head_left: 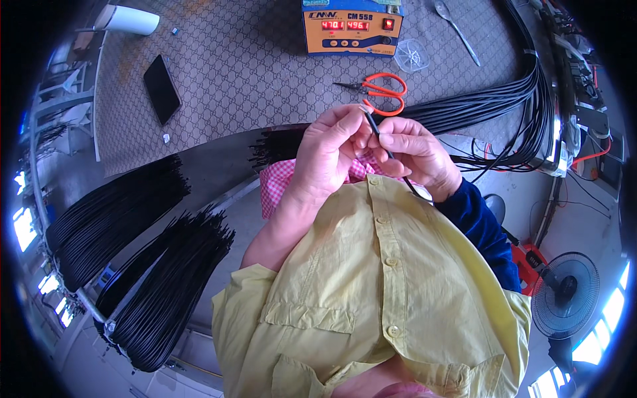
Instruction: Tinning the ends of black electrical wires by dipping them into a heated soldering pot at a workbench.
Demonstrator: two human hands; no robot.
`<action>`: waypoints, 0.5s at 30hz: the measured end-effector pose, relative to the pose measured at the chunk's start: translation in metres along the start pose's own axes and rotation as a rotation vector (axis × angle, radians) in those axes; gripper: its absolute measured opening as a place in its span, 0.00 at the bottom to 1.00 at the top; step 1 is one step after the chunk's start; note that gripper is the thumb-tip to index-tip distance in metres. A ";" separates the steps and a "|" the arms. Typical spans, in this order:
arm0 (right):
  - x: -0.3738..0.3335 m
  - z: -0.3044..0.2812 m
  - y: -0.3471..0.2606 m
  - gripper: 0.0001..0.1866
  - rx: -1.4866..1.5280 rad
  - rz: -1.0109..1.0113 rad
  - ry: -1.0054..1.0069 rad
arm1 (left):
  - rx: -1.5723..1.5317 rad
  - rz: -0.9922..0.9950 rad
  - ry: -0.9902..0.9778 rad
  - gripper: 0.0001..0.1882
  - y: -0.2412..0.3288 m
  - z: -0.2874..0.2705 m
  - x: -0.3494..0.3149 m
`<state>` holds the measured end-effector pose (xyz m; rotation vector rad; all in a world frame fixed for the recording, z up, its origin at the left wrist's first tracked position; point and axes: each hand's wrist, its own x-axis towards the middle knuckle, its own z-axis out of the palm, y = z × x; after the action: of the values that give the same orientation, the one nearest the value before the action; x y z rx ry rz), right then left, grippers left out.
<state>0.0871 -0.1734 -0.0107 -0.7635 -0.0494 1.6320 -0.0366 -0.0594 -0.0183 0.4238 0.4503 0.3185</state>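
Note:
A thin black cable [372,124] is held upright between my two hands, its tip pointing at the table. My left hand [323,147] is closed, with thumb and fingers pinching near the tip. Something small and whitish shows at that tip, too small to name. Lower on the cable, my right hand [424,154] grips it between thumb and fingers; the cable's tail runs down past my shirt front. Just beyond my hands lie orange-handled scissors [383,93], blades pointing left. To their right, a thick bundle of black cables [464,109] rests on the table.
An orange-and-blue box with red digital displays [352,33] stands at the back, beside a clear round dish [411,56]. A spoon [458,33] lies far right, a black phone [162,89] left. Black cable bundles [172,292] hang from a rail at left. A fan [566,295] stands right.

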 end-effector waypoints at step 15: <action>0.001 0.004 0.000 0.04 -0.384 -0.150 0.232 | 0.712 0.358 0.123 0.05 0.012 0.007 -0.004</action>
<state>0.0853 -0.1705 -0.0079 -1.2103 -0.2539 1.3981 -0.0392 -0.0530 -0.0063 1.1914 0.6050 0.5311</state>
